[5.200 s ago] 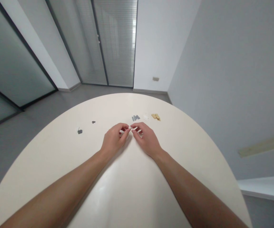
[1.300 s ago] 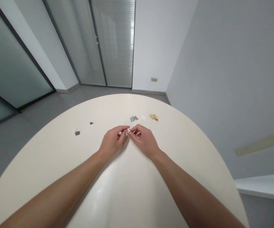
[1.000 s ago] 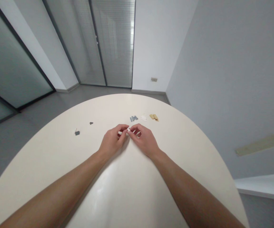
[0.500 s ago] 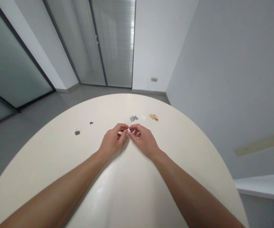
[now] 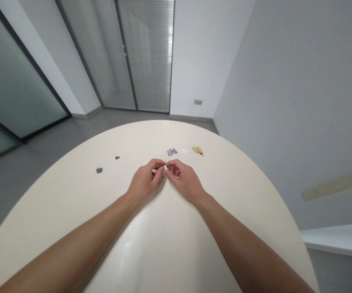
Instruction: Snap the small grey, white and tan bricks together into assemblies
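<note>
1. The left hand [image 5: 144,184] and the right hand [image 5: 184,181] meet just above the middle of the round cream tabletop [image 5: 72,211], with the wrists angled inward and the forearms running down to the lower corners of the view.
2. The fingers of the left hand [image 5: 158,164] and the fingers of the right hand [image 5: 172,164] are curled and pressed in toward each other, pinching a small white piece [image 5: 165,167] between them.
3. The small white piece sits where the fingertips meet, mostly hidden. White ends show at both sides of the grip, but whether they are one piece or several is hard to make out.
4. Beyond the hands lie grey pieces [image 5: 172,152], a white piece [image 5: 185,151] and tan pieces [image 5: 197,150], close together in a row. Any marking on them is too small to read.
5. Well to the left are a dark grey piece [image 5: 99,171], with a pale sliver [image 5: 97,167] touching it, and a smaller dark bit [image 5: 117,158].
6. Past the tabletop stand glass doors with slatted blinds [image 5: 148,53] — no lettering is legible on them.
</note>
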Demonstrator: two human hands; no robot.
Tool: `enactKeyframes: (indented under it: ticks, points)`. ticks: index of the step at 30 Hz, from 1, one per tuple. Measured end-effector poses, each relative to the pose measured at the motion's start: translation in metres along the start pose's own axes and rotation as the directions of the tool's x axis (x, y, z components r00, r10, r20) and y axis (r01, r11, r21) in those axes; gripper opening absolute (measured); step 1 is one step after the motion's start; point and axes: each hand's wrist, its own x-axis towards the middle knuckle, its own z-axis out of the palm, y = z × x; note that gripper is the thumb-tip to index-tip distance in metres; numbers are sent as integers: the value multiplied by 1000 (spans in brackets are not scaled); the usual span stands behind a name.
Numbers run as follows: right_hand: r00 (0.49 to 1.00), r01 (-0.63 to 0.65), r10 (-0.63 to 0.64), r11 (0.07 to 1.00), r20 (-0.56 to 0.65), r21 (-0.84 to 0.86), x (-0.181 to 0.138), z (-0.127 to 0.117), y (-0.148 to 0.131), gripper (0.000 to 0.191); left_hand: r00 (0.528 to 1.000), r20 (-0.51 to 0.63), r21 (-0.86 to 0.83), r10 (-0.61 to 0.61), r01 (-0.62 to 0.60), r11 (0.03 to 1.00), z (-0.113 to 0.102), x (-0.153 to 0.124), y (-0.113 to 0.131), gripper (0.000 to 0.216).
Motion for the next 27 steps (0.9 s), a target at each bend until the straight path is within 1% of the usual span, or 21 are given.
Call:
enactKeyframes:
  ticks: [9, 15, 27]
  points:
    - [1000, -4, 5, 999, 24, -48, 0, 0, 1, 16, 999, 40, 26, -18, 17, 1000, -1, 1, 1, 24]
    - [1000, -2, 3, 998, 17, -57, 0, 1, 2, 16, 999, 38, 53, -3, 0, 999, -1, 1, 1, 24]
    - [1000, -5, 6, 998, 14, -60, -1, 2, 2, 16, 999, 37, 45, -17, 16, 999, -1, 1, 2, 24]
